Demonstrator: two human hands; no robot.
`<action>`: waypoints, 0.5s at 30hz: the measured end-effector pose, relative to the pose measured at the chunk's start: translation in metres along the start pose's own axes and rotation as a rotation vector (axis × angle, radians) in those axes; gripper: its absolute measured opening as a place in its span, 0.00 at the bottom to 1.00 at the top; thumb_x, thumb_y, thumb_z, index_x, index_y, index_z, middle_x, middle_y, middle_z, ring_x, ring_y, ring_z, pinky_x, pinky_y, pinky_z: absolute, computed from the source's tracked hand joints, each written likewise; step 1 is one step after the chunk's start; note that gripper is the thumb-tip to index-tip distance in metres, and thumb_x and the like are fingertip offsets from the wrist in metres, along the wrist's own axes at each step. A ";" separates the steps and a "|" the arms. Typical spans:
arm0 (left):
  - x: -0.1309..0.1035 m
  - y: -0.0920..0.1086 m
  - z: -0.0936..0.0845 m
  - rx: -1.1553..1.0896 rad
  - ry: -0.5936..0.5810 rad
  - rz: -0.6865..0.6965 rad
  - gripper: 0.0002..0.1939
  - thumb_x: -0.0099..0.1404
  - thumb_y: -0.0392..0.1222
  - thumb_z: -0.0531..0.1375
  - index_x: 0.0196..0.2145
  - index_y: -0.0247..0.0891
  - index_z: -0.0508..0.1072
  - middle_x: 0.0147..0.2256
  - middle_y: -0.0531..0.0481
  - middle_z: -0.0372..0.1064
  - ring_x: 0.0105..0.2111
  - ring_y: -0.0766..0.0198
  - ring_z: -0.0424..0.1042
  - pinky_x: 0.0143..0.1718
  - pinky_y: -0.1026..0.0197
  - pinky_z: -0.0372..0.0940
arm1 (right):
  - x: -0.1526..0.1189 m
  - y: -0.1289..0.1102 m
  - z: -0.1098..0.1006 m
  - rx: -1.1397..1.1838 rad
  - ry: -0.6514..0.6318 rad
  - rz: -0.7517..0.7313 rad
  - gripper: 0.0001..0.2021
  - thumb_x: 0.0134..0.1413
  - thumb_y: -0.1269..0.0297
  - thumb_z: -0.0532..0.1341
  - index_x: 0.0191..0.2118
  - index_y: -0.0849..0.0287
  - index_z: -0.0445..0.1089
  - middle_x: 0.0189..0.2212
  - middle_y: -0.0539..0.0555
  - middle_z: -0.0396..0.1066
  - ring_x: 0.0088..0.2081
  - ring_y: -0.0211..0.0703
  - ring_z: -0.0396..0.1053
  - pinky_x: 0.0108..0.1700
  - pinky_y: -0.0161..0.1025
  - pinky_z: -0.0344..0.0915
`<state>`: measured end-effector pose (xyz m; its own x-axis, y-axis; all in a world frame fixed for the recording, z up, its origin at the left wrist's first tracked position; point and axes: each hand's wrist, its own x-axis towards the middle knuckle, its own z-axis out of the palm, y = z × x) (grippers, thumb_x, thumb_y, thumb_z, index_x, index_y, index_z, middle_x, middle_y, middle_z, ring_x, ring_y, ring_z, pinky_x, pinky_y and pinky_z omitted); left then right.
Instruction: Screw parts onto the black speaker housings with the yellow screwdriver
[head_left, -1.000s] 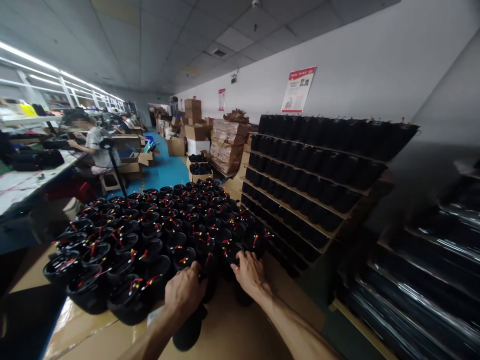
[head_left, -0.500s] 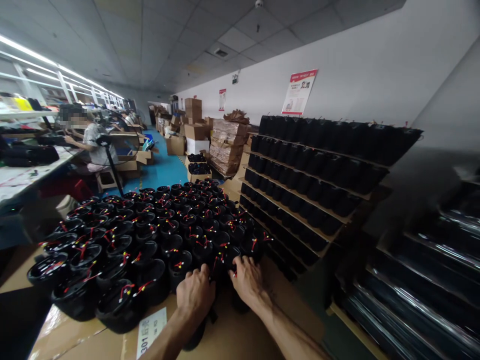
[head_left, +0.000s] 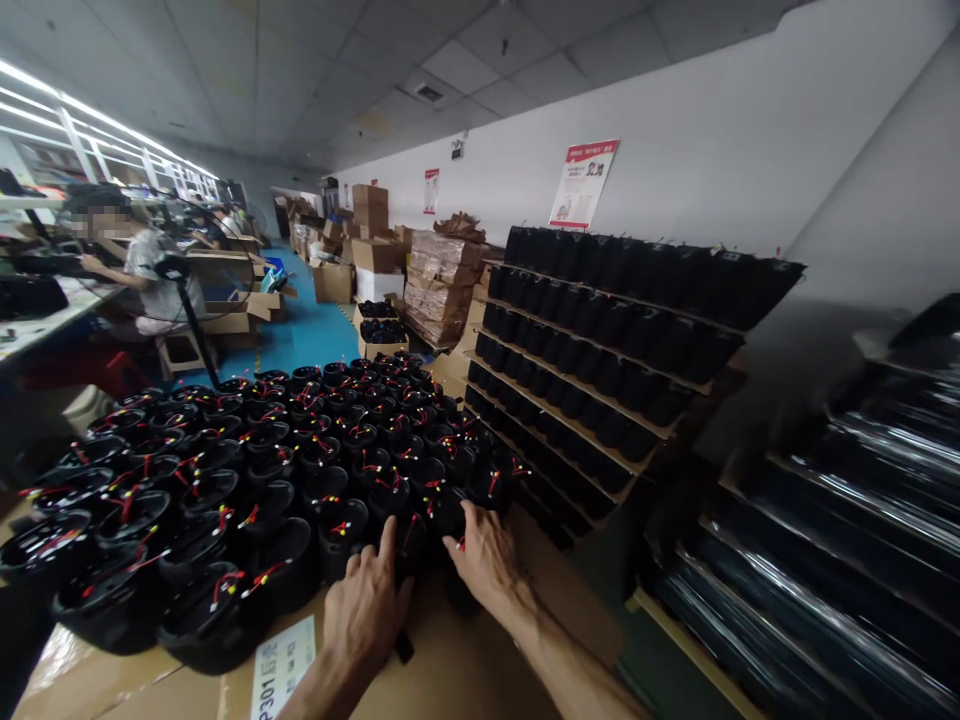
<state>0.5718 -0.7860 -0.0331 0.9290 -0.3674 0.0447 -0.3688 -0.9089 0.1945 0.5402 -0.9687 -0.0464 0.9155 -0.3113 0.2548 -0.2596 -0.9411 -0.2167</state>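
Observation:
Black round housings with red and yellow wires stand close together on a cardboard surface. My left hand is at their near edge, its index finger stretched out toward a housing and its thumb apart from it. To the right, my right hand rests against another black housing, fingers bent over its near side; a bit of red wire shows by the thumb. Fingertips of the right hand are partly hidden. A white printed label lies on the cardboard left of my left forearm.
A rack of black parts on cardboard layers rises at the right, with plastic-wrapped stacks nearer. A person sits at a bench on the left. Cardboard boxes line the far wall.
My left hand has opened from a bent-finger pose, its index finger now extended, and has moved slightly left and down. My right hand stays by the same housing. The view has shifted right.

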 end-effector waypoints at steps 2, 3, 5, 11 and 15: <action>-0.007 -0.008 0.003 -0.011 0.010 0.004 0.34 0.70 0.42 0.52 0.70 0.34 0.46 0.51 0.38 0.70 0.52 0.49 0.71 0.41 0.54 0.69 | -0.003 0.012 -0.009 -0.009 0.030 0.035 0.15 0.62 0.61 0.62 0.53 0.56 0.67 0.48 0.56 0.74 0.51 0.49 0.70 0.48 0.41 0.65; -0.011 -0.013 0.004 -0.020 0.017 0.007 0.33 0.71 0.42 0.51 0.70 0.32 0.47 0.53 0.37 0.69 0.53 0.50 0.70 0.43 0.54 0.68 | -0.002 0.021 -0.014 -0.018 0.043 0.060 0.11 0.64 0.61 0.60 0.50 0.56 0.69 0.46 0.56 0.74 0.49 0.47 0.71 0.47 0.40 0.65; -0.016 -0.022 0.008 -0.062 0.049 0.011 0.31 0.72 0.44 0.50 0.68 0.30 0.50 0.55 0.37 0.68 0.54 0.51 0.69 0.49 0.54 0.67 | 0.003 0.047 -0.023 -0.047 0.067 0.124 0.07 0.66 0.62 0.59 0.45 0.57 0.70 0.42 0.55 0.74 0.46 0.45 0.72 0.47 0.40 0.66; -0.017 -0.042 0.025 -0.189 0.091 0.042 0.31 0.67 0.47 0.54 0.64 0.32 0.55 0.58 0.38 0.65 0.57 0.49 0.67 0.53 0.50 0.66 | 0.042 0.119 -0.023 -0.132 0.119 0.352 0.11 0.66 0.56 0.61 0.45 0.59 0.71 0.42 0.53 0.73 0.43 0.44 0.72 0.46 0.47 0.71; -0.017 -0.046 0.032 -0.218 0.093 0.055 0.30 0.65 0.45 0.54 0.63 0.35 0.56 0.58 0.39 0.65 0.58 0.48 0.66 0.53 0.48 0.65 | 0.061 0.129 -0.002 -0.092 0.120 0.386 0.12 0.66 0.56 0.61 0.47 0.60 0.71 0.45 0.55 0.73 0.45 0.46 0.72 0.48 0.49 0.71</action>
<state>0.5716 -0.7444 -0.0738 0.9101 -0.3867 0.1489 -0.4132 -0.8202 0.3956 0.5618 -1.1090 -0.0573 0.7044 -0.6521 0.2804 -0.6084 -0.7581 -0.2346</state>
